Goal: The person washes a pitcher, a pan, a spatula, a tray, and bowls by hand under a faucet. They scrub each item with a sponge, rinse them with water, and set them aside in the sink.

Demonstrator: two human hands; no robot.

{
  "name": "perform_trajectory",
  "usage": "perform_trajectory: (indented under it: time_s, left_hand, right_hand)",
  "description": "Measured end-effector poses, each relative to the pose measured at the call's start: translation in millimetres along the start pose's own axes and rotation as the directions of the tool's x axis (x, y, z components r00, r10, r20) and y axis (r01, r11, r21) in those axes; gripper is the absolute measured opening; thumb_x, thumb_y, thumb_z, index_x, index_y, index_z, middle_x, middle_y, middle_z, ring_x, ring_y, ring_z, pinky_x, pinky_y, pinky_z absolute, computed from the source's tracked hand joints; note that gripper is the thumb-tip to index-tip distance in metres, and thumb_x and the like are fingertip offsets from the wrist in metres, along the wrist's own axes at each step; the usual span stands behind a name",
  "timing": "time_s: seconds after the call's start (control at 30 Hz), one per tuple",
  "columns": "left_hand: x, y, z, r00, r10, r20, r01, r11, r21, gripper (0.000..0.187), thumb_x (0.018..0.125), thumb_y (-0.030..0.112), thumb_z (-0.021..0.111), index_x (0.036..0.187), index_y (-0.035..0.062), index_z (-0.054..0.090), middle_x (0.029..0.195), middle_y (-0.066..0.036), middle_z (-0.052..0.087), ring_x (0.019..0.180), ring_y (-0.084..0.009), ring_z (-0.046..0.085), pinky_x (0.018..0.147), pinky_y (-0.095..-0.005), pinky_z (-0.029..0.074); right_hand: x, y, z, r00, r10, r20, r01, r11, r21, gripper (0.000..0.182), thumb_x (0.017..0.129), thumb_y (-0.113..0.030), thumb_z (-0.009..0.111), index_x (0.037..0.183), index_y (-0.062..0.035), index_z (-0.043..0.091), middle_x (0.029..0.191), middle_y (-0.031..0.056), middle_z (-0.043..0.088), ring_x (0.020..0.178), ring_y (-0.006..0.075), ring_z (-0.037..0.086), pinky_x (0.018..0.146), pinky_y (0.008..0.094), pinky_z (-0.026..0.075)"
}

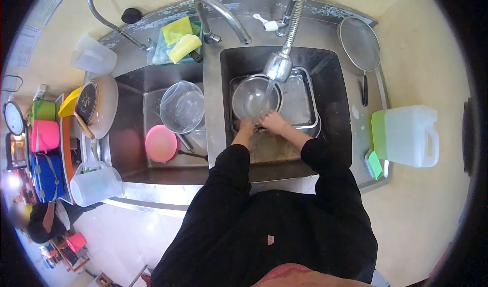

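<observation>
Hands reach down side by side into the basin, left hand (pixel 246 126) and right hand (pixel 274 122) gripping the near rim of a steel bowl (pixel 251 98) (water from the sprayer (pixel 279 66) falls just beyond them), fingers' spread unclear.

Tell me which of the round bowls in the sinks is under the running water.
The metal bowl in the right basin, under the sprayer beside both hands. The clear bowl and pink bowl sit in the left basin, away from the stream.
</observation>
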State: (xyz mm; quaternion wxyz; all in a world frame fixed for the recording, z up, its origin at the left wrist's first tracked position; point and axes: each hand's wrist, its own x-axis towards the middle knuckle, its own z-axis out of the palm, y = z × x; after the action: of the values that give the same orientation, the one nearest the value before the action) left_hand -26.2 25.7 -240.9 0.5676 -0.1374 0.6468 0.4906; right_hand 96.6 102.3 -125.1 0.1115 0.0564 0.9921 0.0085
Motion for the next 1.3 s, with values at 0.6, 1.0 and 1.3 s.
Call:
perform_trajectory:
  time_s: [0.6,1.0,1.3]
  left_hand:
    - [-59,-7,9,0.997,-0.056,-0.054,0.077,0.788,0.611,0.038,0.085,0.027,0.046,0.117,0.0057,0.049,0.120,-0.013,0.048,0.103,-0.0273,0.051,0.085,-0.0422,0.044]
    - [-91,26,24,0.838,0.319,0.443,-0.546,0.475,0.690,0.035,0.078,0.022,0.054,0.108,0.0032,0.054,0.112,-0.018,0.052,0.100,-0.0315,0.054,0.084,-0.0395,0.045]
    - [-85,16,12,0.615,0.416,0.670,-0.710,-0.077,0.700,0.027,0.075,0.016,0.056,0.097,0.0007,0.059,0.101,-0.020,0.057,0.095,-0.0328,0.058,0.081,-0.0374,0.047]
  right_hand:
    - [45,-33,-39,0.849,0.509,0.142,-0.499,0.682,0.536,0.016,0.069,-0.014,0.055,0.074,0.0003,0.060,0.079,0.0218,0.061,0.077,0.0379,0.060,0.067,0.0414,0.050]
    - [210,-54,-274,0.585,0.635,-0.504,-0.488,0.772,0.407,0.023,0.077,-0.013,0.049,0.095,0.0010,0.053,0.093,0.0196,0.056,0.094,0.0333,0.055,0.077,0.0424,0.046]
    - [343,22,-272,0.752,0.659,-0.037,-0.650,0.749,0.129,0.055,0.072,-0.039,0.061,0.119,-0.0143,0.049,0.126,0.0195,0.041,0.107,0.0343,0.049,0.089,0.0441,0.038]
